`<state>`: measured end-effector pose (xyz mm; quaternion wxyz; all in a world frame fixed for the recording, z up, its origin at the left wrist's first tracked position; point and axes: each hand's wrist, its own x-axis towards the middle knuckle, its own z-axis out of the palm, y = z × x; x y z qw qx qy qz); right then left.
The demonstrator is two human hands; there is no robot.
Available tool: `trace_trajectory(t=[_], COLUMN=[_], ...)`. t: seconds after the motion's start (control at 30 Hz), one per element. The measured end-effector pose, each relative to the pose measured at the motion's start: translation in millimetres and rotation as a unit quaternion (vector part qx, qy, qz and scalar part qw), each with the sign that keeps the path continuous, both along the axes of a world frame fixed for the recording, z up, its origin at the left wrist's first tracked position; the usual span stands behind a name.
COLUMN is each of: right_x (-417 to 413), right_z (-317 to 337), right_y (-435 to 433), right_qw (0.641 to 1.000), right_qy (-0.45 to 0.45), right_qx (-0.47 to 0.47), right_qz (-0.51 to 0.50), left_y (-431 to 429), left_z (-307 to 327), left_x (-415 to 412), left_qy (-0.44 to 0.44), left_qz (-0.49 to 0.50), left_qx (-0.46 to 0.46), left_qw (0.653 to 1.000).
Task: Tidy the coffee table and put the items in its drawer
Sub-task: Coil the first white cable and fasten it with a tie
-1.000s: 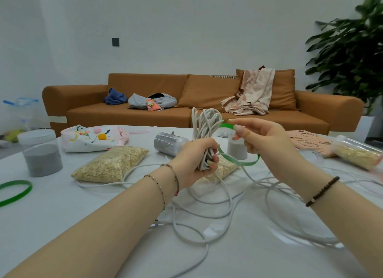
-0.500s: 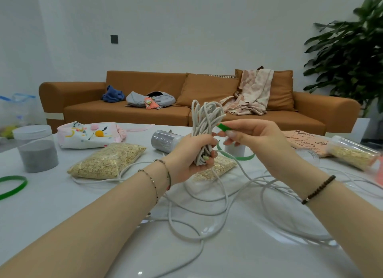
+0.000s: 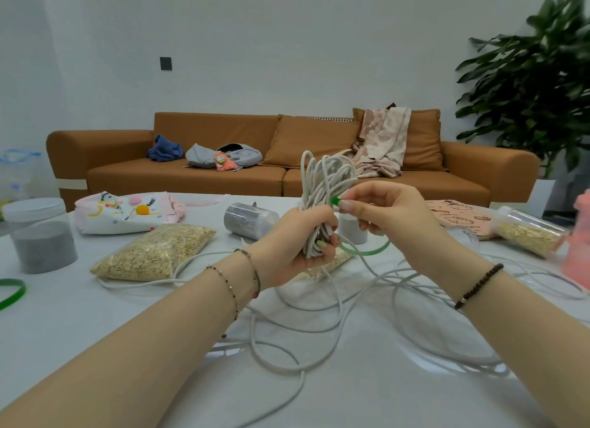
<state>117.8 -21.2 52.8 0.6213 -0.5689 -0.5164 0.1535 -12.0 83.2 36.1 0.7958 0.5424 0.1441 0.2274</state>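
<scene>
Head view: cable bundle point(image 3: 322, 184) is gripped by left hand point(image 3: 297, 239); green band point(image 3: 367, 252), pinched by right hand point(image 3: 392, 213), should be wound tightly.

I see a glossy, reflective white bench point(image 3: 79, 331), a smooth matt plastic-sheathed cable point(image 3: 322, 184), a clear plastic jar point(image 3: 250, 220), and a matt leather-look sofa point(image 3: 207, 178).
</scene>
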Motion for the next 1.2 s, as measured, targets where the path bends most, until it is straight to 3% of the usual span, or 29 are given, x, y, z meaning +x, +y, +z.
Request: trace_trajectory(t=[0.17, 0.4, 0.6, 0.87, 1.2], right_x=[-2.2, -2.7, -5.8, -9.7, -12.3], right_z=[1.4, -0.2, 0.6, 3.1, -2.0], right_y=[-0.3, -0.1, -0.7, -3.8, -1.0], right_qw=[1.0, 0.998, 0.995, 0.997, 0.995], right_qy=[0.002, 0.053, 0.078, 0.071, 0.08], right_qx=[0.004, -0.04, -0.052, -0.017, -0.006], right_qz=[0.03, -0.013, -0.025, -0.036, -0.065], left_y=[-1.4, -0.8, -0.9, -4.2, -3.3], left_z=[0.6, -3.1, -4.1, -4.4, -3.0], left_x=[-0.6, 0.4, 1.0, 1.9, 2.4], left_qy=[0.003, 0.063, 0.044, -0.003, -0.027], left_qz=[-0.013, 0.033, 0.089, 0.126, 0.132], left_qx=[-0.034, 0.113, 0.231, 0.258, 0.218], left_qw=[0.999, 0.991, 0.968, 0.958, 0.967])
